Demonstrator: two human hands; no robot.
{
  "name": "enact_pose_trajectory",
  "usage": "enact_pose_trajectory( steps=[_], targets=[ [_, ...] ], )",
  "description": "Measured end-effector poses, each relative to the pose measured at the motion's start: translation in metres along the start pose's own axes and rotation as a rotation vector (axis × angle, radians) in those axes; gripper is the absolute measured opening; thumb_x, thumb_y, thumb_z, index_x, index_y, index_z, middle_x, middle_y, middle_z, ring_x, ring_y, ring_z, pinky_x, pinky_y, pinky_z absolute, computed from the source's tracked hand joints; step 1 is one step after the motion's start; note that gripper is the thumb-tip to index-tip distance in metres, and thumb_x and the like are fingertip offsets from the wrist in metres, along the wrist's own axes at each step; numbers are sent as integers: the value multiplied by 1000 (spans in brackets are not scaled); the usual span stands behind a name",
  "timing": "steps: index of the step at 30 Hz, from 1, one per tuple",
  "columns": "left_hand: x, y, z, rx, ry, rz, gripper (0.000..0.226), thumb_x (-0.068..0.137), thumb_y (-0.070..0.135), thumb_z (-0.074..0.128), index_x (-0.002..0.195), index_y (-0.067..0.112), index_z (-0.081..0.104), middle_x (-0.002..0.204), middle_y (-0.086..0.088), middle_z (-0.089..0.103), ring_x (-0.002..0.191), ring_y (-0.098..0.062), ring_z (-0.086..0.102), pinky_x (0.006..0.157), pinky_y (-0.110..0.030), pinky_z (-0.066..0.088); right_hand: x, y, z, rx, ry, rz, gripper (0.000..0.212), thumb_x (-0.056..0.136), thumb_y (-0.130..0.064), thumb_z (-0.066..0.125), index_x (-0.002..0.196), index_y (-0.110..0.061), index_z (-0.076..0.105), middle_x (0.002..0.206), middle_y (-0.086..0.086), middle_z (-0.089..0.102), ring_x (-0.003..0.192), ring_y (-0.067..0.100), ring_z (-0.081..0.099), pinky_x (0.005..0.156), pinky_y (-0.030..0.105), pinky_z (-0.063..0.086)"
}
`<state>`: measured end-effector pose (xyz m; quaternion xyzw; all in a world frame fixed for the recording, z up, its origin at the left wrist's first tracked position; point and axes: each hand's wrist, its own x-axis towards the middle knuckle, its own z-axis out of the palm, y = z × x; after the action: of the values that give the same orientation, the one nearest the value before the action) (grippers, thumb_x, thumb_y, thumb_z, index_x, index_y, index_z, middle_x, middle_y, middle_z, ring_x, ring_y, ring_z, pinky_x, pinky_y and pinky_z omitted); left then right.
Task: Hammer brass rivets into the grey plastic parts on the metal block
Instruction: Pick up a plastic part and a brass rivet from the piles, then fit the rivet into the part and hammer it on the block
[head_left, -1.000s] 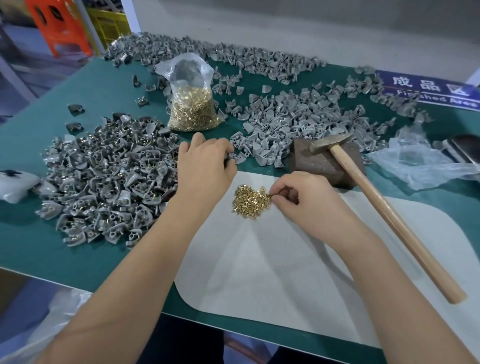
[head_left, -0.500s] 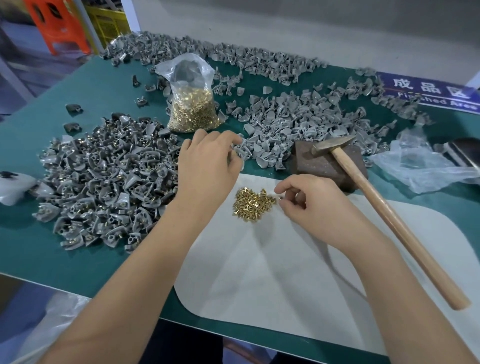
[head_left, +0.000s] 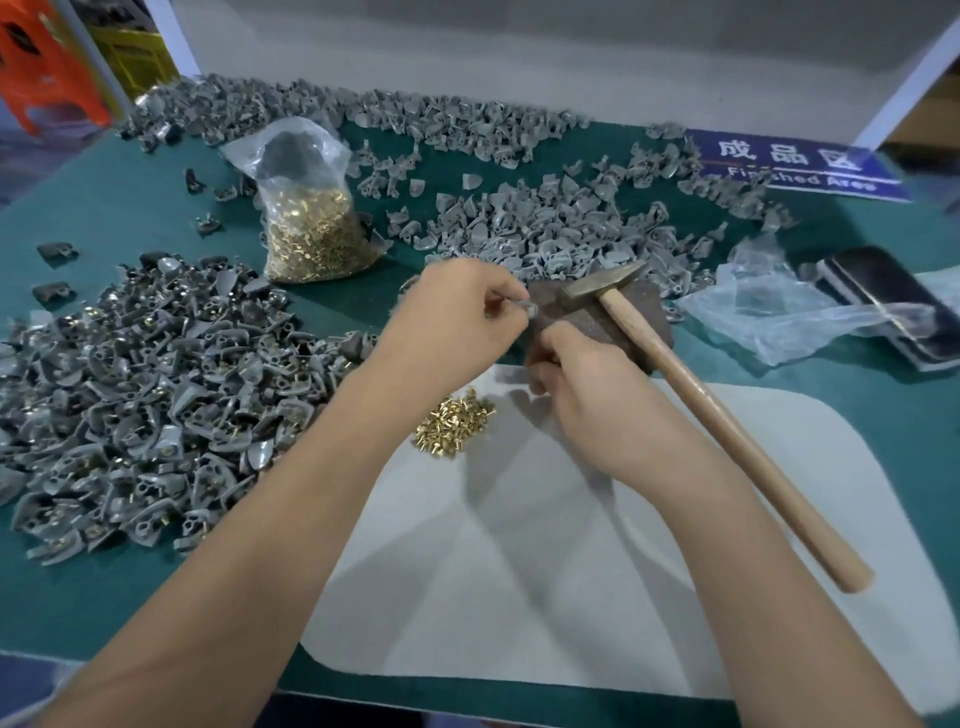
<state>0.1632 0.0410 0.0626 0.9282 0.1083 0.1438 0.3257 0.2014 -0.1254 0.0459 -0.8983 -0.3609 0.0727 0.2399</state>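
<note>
- Left hand (head_left: 457, 322), fingers curled, pinches a grey plastic part (head_left: 525, 305) at the metal block (head_left: 597, 317)'s 9 o'clock edge.
- Right hand (head_left: 587, 395) is curled; its contents are hidden.
- Brass rivets (head_left: 454, 423) lie at the block's 7 o'clock.

The hammer (head_left: 675, 374) is laid across the metal block (head_left: 649, 317), loose rivets (head_left: 454, 423) just before it, riveted parts (head_left: 140, 395) heaped left.

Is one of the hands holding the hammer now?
No, the hammer lies untouched, its head on the metal block.
</note>
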Motion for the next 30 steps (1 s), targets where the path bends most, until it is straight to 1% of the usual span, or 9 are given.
enact_pose_trajectory(
  steps=[2, 5, 11, 13, 17, 21, 23, 26, 30],
  targets=[
    [6, 4, 6, -41, 2, 1, 20, 86, 21, 66, 101, 28, 79, 80, 19, 68, 75, 6, 61, 62, -7, 42, 1, 6, -9, 150, 197, -39, 11, 99, -13, 55, 101, -23, 58, 87, -13, 60, 86, 5, 57, 75, 21, 45],
    [14, 6, 15, -48, -16, -19, 16, 82, 25, 69, 98, 29, 70, 78, 12, 64, 72, 4, 58, 55, -7, 38, 3, 17, -17, 239, 411, -66, 19, 92, -3, 61, 97, -19, 70, 89, -11, 64, 82, 0, 56, 73, 12, 41],
    [22, 9, 27, -29, -76, -60, 14, 85, 28, 71, 95, 26, 61, 76, 9, 64, 71, -1, 59, 58, -17, 41, 5, 27, -21, 245, 475, -6, 27, 82, 3, 67, 92, -16, 82, 84, -9, 67, 77, 1, 59, 74, 8, 41],
    [21, 7, 26, -55, -91, -62, 11, 87, 26, 68, 97, 25, 63, 79, 8, 64, 72, -4, 59, 61, -20, 44, 4, 28, -22, 276, 499, 48, 28, 84, 1, 65, 95, -18, 83, 89, -7, 73, 82, 4, 64, 78, 14, 49],
    [15, 1, 23, -115, -85, -17, 14, 94, 22, 57, 105, 28, 63, 84, 9, 66, 69, -4, 57, 57, -12, 41, 4, 32, -21, 377, 546, 159, 27, 89, -7, 64, 102, -21, 82, 95, -8, 77, 78, 10, 73, 78, 40, 62],
    [2, -3, 24, -36, 6, 150, 21, 95, 23, 60, 114, 31, 63, 107, 19, 60, 93, 6, 51, 83, -13, 42, 7, 36, -19, 413, 587, 170, 24, 90, -10, 66, 103, -23, 81, 92, -11, 77, 84, 11, 73, 75, 41, 62],
    [-3, -5, 25, 40, 70, 220, 23, 93, 33, 65, 116, 29, 63, 110, 14, 58, 104, -3, 50, 92, -27, 45, 9, 36, -19, 398, 613, 153, 23, 90, -10, 67, 102, -24, 81, 91, -12, 77, 85, 9, 72, 75, 38, 62],
    [-8, 3, 33, 67, 123, 203, 31, 89, 47, 66, 113, 27, 63, 105, 10, 57, 106, -14, 52, 87, -35, 46, 9, 34, -20, 298, 661, 101, 22, 87, -7, 67, 97, -20, 81, 91, -10, 77, 86, 5, 70, 81, 31, 59],
    [-10, 12, 50, 91, 132, 183, 26, 88, 36, 70, 110, 22, 70, 101, 4, 60, 105, -22, 55, 87, -42, 47, 8, 32, -18, 271, 644, 63, 26, 86, -4, 63, 99, -16, 81, 93, -5, 77, 87, 5, 69, 85, 27, 56]
  ],
)
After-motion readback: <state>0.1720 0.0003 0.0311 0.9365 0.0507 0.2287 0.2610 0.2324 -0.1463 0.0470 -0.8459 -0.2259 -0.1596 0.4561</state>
